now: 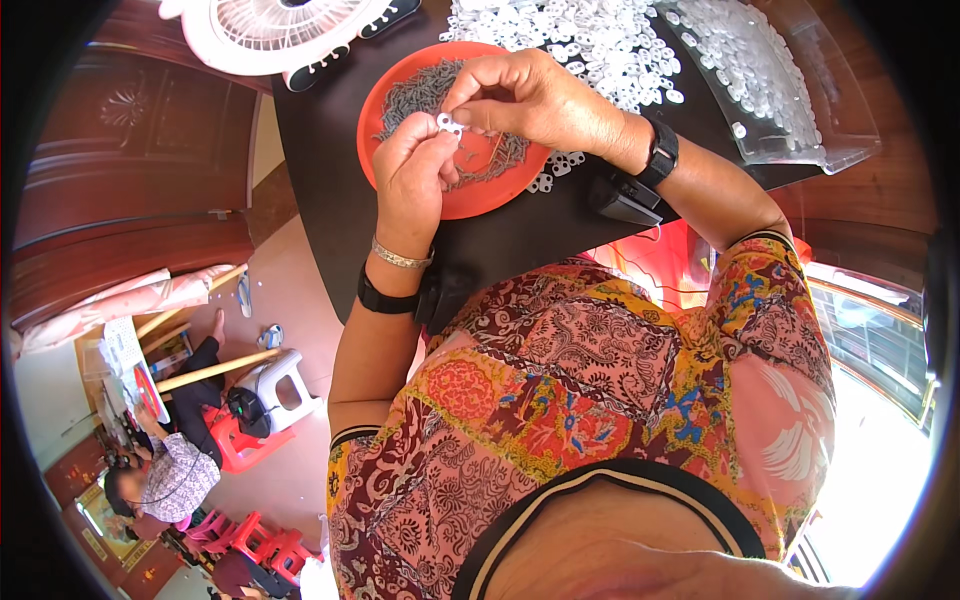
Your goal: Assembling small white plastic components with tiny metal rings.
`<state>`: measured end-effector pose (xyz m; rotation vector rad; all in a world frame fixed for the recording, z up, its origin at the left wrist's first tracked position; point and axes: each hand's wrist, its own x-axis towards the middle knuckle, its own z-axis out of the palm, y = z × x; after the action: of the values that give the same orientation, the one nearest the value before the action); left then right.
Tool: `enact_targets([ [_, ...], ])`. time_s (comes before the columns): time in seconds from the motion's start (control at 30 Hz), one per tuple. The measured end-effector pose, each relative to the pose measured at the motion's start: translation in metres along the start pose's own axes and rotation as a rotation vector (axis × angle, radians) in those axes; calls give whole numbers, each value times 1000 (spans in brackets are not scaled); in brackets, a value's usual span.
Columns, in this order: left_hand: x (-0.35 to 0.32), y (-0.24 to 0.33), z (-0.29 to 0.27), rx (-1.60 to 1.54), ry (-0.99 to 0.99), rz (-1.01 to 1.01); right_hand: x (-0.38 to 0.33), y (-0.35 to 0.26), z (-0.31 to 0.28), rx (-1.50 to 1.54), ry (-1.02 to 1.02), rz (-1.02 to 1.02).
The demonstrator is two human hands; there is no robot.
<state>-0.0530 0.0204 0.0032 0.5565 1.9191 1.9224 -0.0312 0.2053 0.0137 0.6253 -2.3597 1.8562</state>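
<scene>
A small white plastic piece with round holes (449, 124) is pinched between the thumb and fingers of my left hand (412, 165). My right hand (525, 95) meets it from the other side, its thumb and forefinger closed together at the piece. Whatever those right fingertips hold is too small to make out. Both hands are above a round orange-red basin (460, 205). Many small grey screws or plugs (410, 98) lie heaped around the inside of the basin, with part of its bottom showing.
A heap of white plastic pieces (600, 50) covers the far part of the black table (330, 200). At the right stands a clear tray (840, 150) holding more small pale pieces. A white fan (290, 35) is at the far left. Another person (180, 470) sits off to the left near red stools (265, 545).
</scene>
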Motion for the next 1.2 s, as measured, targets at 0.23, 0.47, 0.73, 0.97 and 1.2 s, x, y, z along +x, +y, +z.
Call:
enact_targets([
  [0.23, 1, -5, -5, -17, -5, -19, 1, 0, 3, -5, -27, 9],
  [0.47, 1, -3, -3, -81, 2, -88, 0, 1, 4, -60, -51, -56],
  [0.73, 1, -4, -3, -88, -9, -88, -1, -5, 4, -147, -50, -81],
  [0.97, 1, -1, 6, -117, 60, -58, -2, -6, 10, -394, 29, -215],
  [1.2, 2, -7, 0, -145, 84, -49, -3, 1, 9, -556, 24, -344],
])
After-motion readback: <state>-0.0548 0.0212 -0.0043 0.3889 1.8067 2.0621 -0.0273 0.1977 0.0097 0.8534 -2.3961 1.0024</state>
